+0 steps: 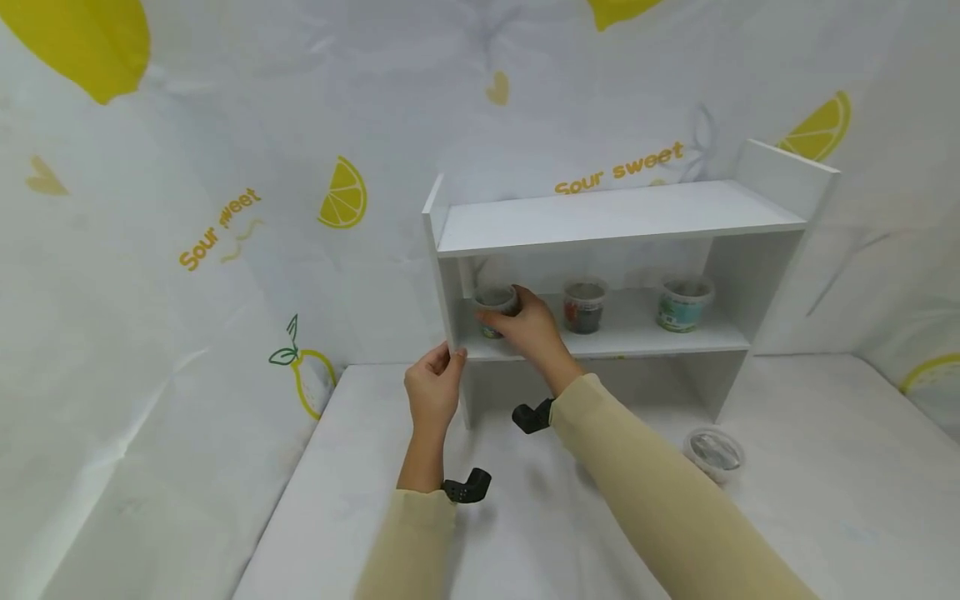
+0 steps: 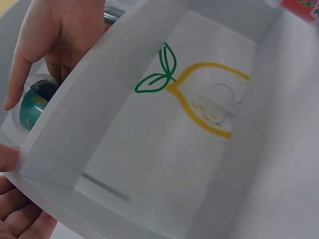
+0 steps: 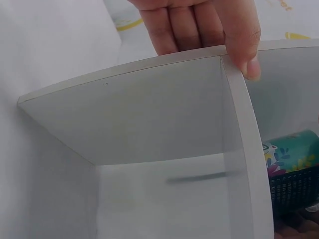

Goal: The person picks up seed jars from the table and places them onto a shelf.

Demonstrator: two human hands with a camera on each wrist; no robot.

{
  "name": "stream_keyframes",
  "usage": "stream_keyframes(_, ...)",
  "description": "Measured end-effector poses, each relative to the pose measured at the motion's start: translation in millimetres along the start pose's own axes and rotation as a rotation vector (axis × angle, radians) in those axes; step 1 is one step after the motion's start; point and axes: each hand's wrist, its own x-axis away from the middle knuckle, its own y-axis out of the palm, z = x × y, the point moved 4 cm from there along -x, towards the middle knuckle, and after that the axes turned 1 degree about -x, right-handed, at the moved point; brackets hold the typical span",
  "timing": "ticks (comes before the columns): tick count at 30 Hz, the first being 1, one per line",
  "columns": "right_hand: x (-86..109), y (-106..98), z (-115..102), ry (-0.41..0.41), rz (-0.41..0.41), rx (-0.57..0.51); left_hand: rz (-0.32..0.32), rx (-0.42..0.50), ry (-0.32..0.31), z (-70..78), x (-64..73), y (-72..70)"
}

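My left hand (image 1: 435, 387) pinches the front edge of the white shelf unit's left side panel (image 1: 442, 292). In the right wrist view its thumb lies over the corner where the shelf board meets that panel. My right hand (image 1: 532, 333) grips a plastic cup (image 1: 489, 330) with a green and dark printed label, at the left end of the middle board (image 1: 637, 343). Thumb and fingers reach round the cup's rim from the right. The same cup (image 3: 294, 169) appears tilted in the right wrist view because of the camera's angle.
Further right on the same board stand a red and dark labelled cup (image 1: 583, 308) and a teal labelled cup (image 1: 682, 307). A round lidded tub (image 1: 714, 454) sits on the white table (image 1: 840, 483), partly behind my right sleeve. Lemon-printed sheeting (image 1: 262, 125) hangs behind the shelf.
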Motion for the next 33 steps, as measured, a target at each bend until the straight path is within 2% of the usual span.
stream_keyframes(10,8.4,-6.0,-2.0,0.029,-0.018,-0.011,0.001,-0.016,0.003,4.8,-1.0,1.1)
stream_keyframes(16,24.6,-14.1,1.2,0.057,-0.072,-0.075,0.000,-0.005,0.001,1.1,0.2,1.0)
stream_keyframes(23,51.5,-34.2,2.3,0.069,-0.150,-0.077,0.023,-0.017,0.017,-0.8,1.4,-2.4)
stream_keyframes(28,71.2,-58.3,2.7,0.026,-0.287,-0.052,0.024,-0.021,0.015,-1.6,0.9,-2.5)
stream_keyframes(33,93.1,-98.0,12.4,-0.054,-0.445,-0.023,0.015,-0.007,0.006,-3.0,0.3,-0.8)
